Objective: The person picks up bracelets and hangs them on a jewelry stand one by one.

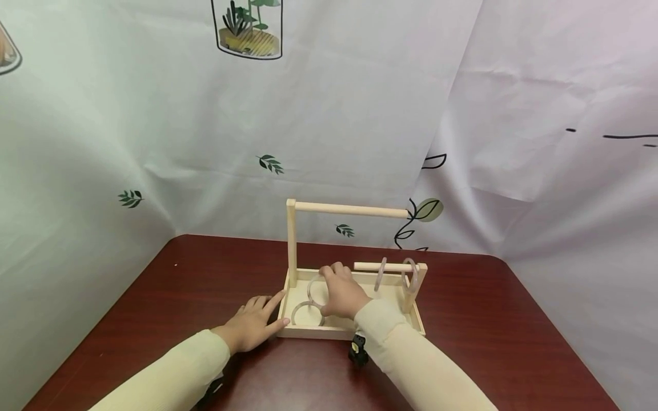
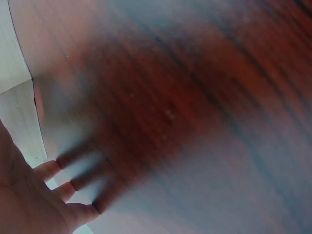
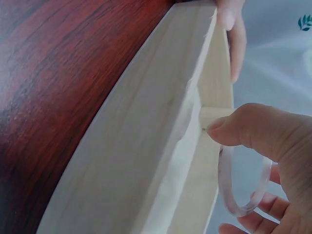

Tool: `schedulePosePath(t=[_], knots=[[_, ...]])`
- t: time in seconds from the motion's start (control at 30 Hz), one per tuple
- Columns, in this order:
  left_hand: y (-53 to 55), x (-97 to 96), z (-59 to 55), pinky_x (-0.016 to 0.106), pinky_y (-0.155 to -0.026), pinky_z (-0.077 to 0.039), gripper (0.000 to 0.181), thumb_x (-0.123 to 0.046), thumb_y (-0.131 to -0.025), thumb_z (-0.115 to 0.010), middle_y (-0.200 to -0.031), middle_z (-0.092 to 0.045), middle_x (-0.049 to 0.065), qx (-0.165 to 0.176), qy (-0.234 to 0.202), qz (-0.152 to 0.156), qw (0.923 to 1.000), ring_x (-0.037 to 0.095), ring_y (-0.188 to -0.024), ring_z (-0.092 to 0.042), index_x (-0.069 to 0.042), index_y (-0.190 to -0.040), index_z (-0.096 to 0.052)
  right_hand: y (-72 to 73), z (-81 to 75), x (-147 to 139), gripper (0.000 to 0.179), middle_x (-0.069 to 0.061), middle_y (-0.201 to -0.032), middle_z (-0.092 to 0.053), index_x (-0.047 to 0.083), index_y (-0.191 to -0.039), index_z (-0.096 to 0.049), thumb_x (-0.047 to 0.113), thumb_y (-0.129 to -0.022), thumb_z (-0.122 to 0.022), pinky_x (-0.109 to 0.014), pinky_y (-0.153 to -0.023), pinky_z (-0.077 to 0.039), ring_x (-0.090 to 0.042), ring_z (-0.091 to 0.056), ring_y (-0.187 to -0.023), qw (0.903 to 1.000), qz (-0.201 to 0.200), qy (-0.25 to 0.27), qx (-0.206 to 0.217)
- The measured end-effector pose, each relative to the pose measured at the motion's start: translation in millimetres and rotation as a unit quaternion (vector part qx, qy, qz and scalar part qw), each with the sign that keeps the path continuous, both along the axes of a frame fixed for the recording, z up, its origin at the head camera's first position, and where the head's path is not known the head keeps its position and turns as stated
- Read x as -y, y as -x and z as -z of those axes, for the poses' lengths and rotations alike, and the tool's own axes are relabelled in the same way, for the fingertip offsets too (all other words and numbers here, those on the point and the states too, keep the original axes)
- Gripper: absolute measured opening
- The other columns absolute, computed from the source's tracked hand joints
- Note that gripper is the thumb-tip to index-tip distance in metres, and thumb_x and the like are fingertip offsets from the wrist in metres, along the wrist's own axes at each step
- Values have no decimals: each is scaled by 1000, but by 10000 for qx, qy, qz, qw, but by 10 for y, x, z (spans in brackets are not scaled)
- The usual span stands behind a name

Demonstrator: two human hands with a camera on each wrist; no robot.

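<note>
Now, ring, between right thumb and fingers

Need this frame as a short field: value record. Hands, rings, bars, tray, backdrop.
Left hand: fingers extended, at the tray's left end
Right hand: over the tray, pinching a held ring between thumb and fingers
Loose ring: in the tray, near its front left corner
Hung rings: two, on the lower bar
Upper bar: joined to the left post
Tray: pale wood, on a dark red table
Backdrop: pale cloth, plant prints
</note>
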State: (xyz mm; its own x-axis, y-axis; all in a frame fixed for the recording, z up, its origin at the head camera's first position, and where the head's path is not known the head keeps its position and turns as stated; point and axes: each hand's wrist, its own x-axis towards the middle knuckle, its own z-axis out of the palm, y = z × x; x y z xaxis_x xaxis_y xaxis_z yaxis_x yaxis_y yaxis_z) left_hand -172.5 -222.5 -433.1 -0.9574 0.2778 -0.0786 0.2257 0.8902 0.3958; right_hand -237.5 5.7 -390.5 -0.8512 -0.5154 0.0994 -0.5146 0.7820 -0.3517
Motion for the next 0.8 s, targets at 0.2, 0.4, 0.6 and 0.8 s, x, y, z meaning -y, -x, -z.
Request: schedulePosePath(t=[0.2,0.4,0.6,0.8], knots=[[16,25,92,66,-103,-25,73,-60,-96,-41,-142,-39,23,-67,24,-51,10000,45,-135,-30,-19,-154,-24,-70,-86,16,82,-14,-124,-45,6,-132,-48,9,-58,-82,-34,-76,-47,-27,-43,-106,9998,-138,165,-20],[44,43,158,66,-103,-26,74,-62,-95,-41,-142,-40,23,-152,-7,-52,9999,44,-135,-31,-18,-154,-26,-129,-141,11,81,-14,-126,-44,7,-134,-47,8,-60,-81,-33,-75,-47,-26,-42,-108,9987,-208,455,-8],[12,25,76,65,-103,-26,72,-58,-96,-43,-141,-40,24,-70,-7,-22,10000,46,-134,-31,-17,-154,-26,-175,-211,4,81,-13,-127,-43,7,-134,-46,10,-62,-82,-35,-82,-47,-26,-40,-112,9965,-326,761,-83],[0,14,20,66,-102,-27,72,-57,-96,-45,-140,-41,25,-35,-37,13,10000,46,-133,-32,-16,-153,-28,-215,-294,6,80,-13,-127,-42,7,-135,-45,9,-63,-81,-39,-89,-45,-27,-39,-117,9931,-491,1051,-150]])
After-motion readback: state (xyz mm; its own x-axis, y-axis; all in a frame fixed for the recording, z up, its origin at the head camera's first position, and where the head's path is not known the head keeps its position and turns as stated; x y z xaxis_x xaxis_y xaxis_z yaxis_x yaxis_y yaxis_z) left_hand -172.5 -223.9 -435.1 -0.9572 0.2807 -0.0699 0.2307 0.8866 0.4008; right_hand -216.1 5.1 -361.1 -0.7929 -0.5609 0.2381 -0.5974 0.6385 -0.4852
